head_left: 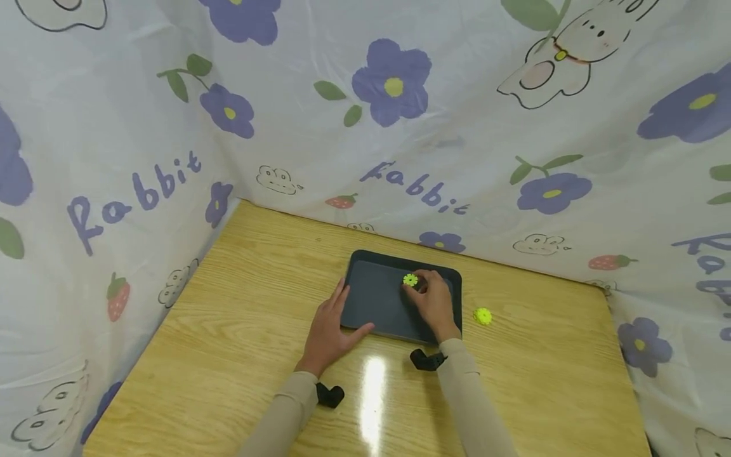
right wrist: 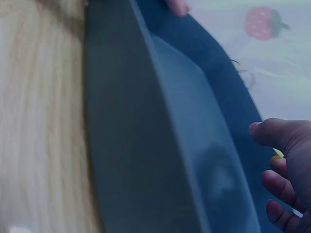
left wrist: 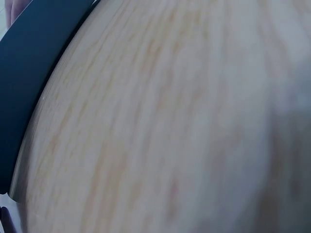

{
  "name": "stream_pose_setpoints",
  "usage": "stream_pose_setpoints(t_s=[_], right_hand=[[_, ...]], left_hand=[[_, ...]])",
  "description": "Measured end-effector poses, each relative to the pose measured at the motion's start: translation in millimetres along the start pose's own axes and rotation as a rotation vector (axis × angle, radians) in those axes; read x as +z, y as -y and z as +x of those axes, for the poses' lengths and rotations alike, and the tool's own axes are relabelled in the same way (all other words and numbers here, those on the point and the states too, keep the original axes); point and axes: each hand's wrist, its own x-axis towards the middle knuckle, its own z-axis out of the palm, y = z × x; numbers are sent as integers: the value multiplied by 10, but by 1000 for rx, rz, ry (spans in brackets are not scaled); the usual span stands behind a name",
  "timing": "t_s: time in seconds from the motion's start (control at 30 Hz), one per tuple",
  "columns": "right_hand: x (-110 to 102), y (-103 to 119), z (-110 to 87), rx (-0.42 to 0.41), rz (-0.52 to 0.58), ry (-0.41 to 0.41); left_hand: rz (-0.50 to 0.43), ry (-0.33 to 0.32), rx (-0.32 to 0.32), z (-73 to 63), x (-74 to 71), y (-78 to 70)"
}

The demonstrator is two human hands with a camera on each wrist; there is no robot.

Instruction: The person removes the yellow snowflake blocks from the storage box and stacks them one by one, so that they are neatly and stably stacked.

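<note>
A dark grey rectangular tray [head_left: 374,292] lies on the wooden table. My right hand [head_left: 436,301] is above its right half, pinching a yellow-green flower-shaped disc [head_left: 410,279] between thumb and fingers. In the right wrist view only a sliver of the yellow disc [right wrist: 278,153] shows behind the right hand [right wrist: 291,165]. My left hand [head_left: 330,333] rests at the tray's left front corner, its fingers stretched along the left side and its thumb by the front edge. Outside the tray on the right lie yellow-green flower-shaped discs [head_left: 483,316], close together; their number is unclear.
A white cloth printed with flowers and rabbits [head_left: 394,158] hangs behind and beside the wooden table [head_left: 240,304]. Black wrist-worn camera pieces [head_left: 330,395] jut out near both sleeves. The left wrist view shows mostly blurred wood and the tray's dark outer wall [left wrist: 29,73].
</note>
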Motion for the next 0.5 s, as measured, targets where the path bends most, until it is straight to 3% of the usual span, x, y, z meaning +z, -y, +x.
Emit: stream_pose_setpoints(t_s=[0.13, 0.5], right_hand=[[-159, -72, -47, -5, 10, -68], [-692, -402, -296, 88, 4, -226]], left_hand=[[-15, -6, 10, -5, -15, -8], [-21, 7, -6, -1, -30, -27]])
